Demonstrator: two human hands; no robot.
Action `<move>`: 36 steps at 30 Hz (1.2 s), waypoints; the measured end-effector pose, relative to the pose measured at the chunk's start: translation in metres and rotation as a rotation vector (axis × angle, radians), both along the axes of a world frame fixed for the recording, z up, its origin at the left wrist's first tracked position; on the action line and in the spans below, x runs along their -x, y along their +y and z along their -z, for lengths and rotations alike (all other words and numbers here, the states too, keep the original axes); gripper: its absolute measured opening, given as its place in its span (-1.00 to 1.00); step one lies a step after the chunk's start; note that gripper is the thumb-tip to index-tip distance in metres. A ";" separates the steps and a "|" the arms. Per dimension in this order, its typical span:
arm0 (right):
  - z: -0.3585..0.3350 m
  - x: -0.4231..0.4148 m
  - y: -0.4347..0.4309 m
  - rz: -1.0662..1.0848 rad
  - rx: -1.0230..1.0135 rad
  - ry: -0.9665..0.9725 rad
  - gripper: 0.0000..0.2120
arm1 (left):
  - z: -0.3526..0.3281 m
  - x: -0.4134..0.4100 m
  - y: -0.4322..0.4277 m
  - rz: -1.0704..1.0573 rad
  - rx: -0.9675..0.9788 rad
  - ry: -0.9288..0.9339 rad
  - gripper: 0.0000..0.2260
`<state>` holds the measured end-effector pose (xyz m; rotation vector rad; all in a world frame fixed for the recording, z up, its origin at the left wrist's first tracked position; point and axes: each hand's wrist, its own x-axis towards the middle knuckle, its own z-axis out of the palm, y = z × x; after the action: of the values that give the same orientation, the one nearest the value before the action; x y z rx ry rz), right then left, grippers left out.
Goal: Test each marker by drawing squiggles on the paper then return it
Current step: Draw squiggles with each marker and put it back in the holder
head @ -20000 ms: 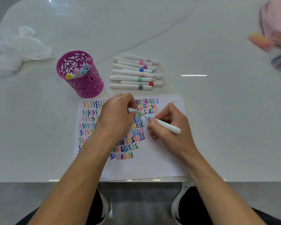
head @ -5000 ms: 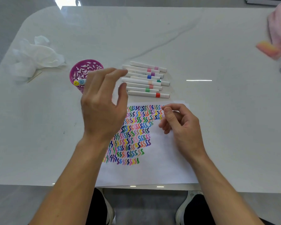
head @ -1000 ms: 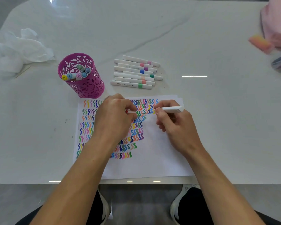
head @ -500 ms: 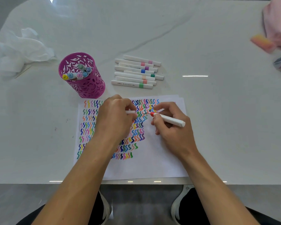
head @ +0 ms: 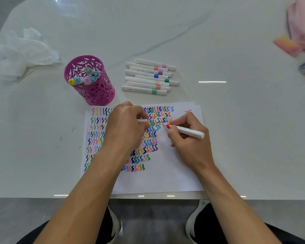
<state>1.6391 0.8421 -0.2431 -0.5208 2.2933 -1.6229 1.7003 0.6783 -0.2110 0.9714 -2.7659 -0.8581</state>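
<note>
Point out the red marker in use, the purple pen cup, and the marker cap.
red marker (head: pixel 187 131), head view, white barrel.
purple pen cup (head: pixel 102 93), head view, front wall.
marker cap (head: pixel 142 120), head view, end protruding from left hand (head: pixel 125 127).

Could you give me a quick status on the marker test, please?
Right hand holds red marker, tip at paper. Left hand holds cap. Nothing in the way.

Red marker (head: pixel 184 130) tip now apparently touching paper (head: pixel 167 175).
</note>
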 end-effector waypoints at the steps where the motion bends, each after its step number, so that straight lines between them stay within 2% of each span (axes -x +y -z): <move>1: 0.001 0.000 0.000 0.003 -0.001 0.000 -0.91 | 0.000 0.000 0.000 0.000 -0.001 -0.001 -0.86; 20: -0.002 0.001 -0.003 0.063 -0.024 -0.055 -0.86 | 0.001 0.001 0.000 -0.023 -0.022 -0.005 -0.88; 25: -0.003 -0.001 -0.001 0.011 -0.049 -0.066 -0.88 | 0.001 0.001 0.001 -0.021 -0.014 -0.009 -0.89; 36: -0.018 0.001 -0.004 0.051 0.121 -0.145 -0.97 | -0.009 0.000 0.001 0.013 0.030 0.007 -0.88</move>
<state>1.6377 0.8381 -0.2250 -0.3602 2.1303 -1.7704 1.7001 0.6796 -0.2018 0.9449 -2.7740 -0.8173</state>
